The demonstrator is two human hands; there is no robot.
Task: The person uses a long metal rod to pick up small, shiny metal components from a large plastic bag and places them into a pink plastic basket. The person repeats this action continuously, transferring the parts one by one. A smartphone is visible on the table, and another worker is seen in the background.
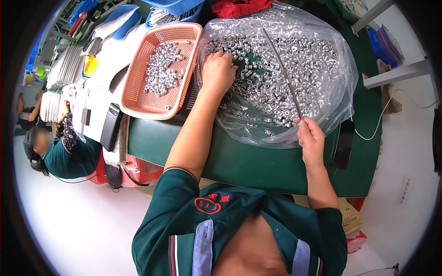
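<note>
Right hand pinches thin grey metal rod over small silver pieces.
Left hand has fingers curled, holding what I cannot tell; clear plastic bag lies toward green bench's far edge.

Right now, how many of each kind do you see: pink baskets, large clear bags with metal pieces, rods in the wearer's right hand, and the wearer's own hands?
Pink basket: 1
Large clear bag: 1
Rod: 1
Wearer's hands, left hand and right hand: 2
Total: 5

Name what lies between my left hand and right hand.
In the head view, loose silvery metal pieces lie between your left hand and right hand.
</note>
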